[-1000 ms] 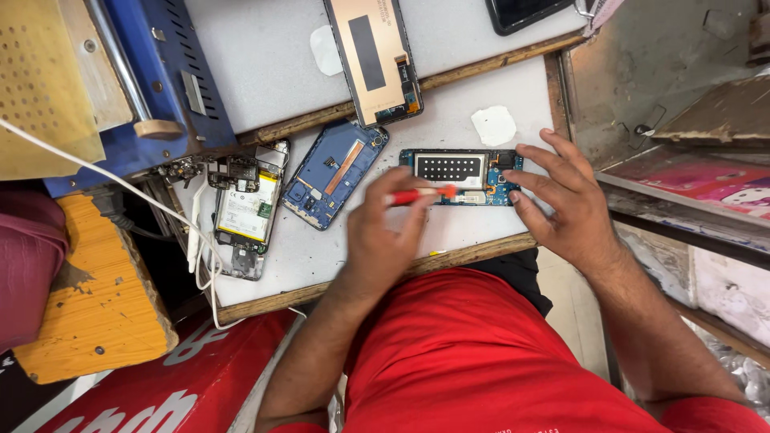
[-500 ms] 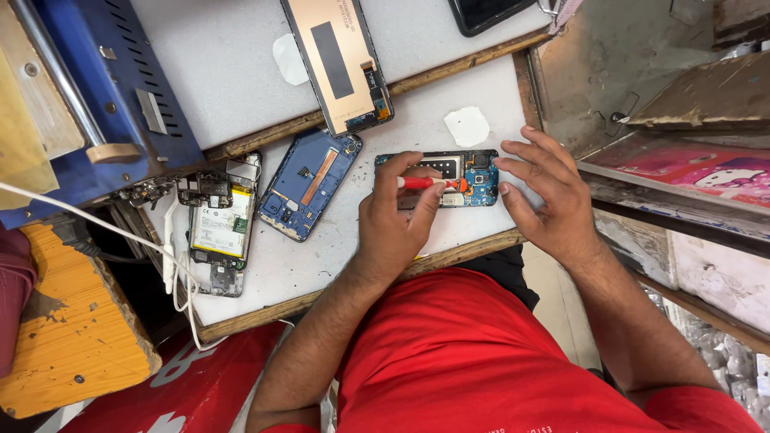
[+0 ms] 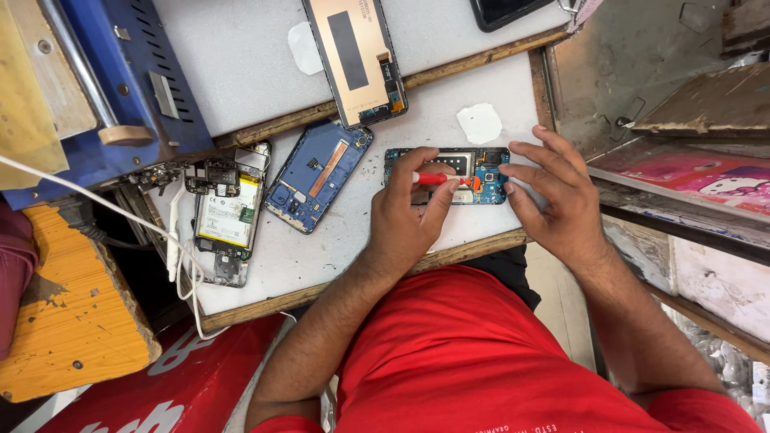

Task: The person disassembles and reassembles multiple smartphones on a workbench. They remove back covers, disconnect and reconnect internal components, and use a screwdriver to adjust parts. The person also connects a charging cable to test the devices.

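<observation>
At the far left a blue machine [image 3: 104, 88] stands on the grey worktop [image 3: 241, 72], with a white cable [image 3: 120, 212] trailing down past a yellow block [image 3: 72, 321]. Next comes an opened phone with its battery showing [image 3: 227, 212], then a blue phone back cover [image 3: 318, 175] lying aslant, and above it a screen panel [image 3: 357, 56] face down. The left hand [image 3: 409, 220] is closed around a red screwdriver [image 3: 437, 179], thumb and fingers pinched on its shaft, and the tool lies almost level, its tip pointing right onto the blue phone board [image 3: 449, 175]. That board lies with its long axis running left to right, just beyond the left hand's knuckles and between the two hands. The right hand [image 3: 557, 204] holds nothing; its fingers are spread and its fingertips [image 3: 507, 169] press on the board's right end, steadying it. A white pad [image 3: 480, 123] lies just above the board.
</observation>
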